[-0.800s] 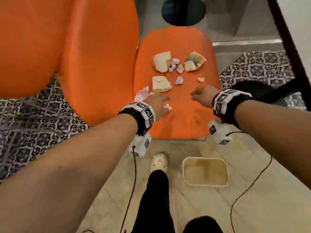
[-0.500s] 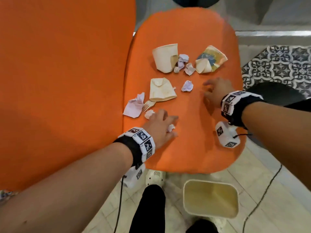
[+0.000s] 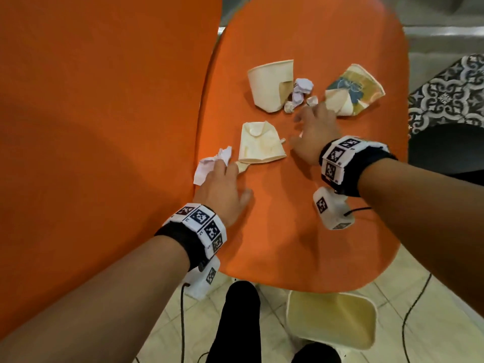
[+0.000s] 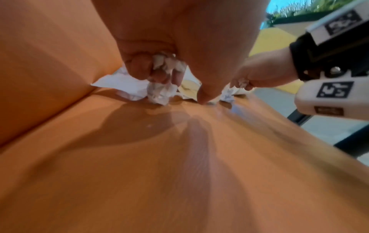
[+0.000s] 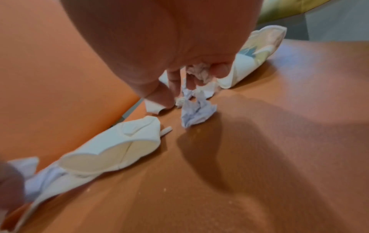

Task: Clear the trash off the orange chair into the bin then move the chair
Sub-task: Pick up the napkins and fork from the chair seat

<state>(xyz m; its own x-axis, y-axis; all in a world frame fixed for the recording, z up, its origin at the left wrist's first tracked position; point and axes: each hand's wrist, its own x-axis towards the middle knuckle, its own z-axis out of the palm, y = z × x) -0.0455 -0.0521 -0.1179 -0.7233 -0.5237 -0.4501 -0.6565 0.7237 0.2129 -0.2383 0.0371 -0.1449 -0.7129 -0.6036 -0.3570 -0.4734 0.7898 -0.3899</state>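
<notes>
Left hand [image 3: 222,189]: hovering low over the left side of the orange chair seat [image 3: 301,231], fingers curled round a crumpled paper wad [image 4: 167,63], as the left wrist view is showing; another wad [image 4: 159,93] is lying on the seat right under the fingertips.
Right hand [image 3: 314,132]: reaching over the middle of the seat, outer fingers curled round a small crumpled scrap [image 5: 199,71] while the other fingers are stretching down toward the loose scraps [image 5: 196,113] lying on the seat.
Flattened cream cup [image 3: 259,144]: lying on its side between the two hands, toward the seat's left edge.
White crumpled sheet [image 3: 212,166]: lying at the seat's left edge, partly hidden by the left hand's fingers.
Second cream cup [image 3: 269,85]: lying further back on the seat, with lilac paper balls [image 3: 301,91] just beside it.
Patterned cup [image 3: 353,90]: lying crushed toward the back right of the seat, just beyond the right hand's fingertips.
Bin [image 3: 330,320]: standing on the tiled floor below the seat's front edge, toward the right, its mouth facing up.
Second orange chair [image 3: 104,127]: standing to the left, its edge close against the seat.
</notes>
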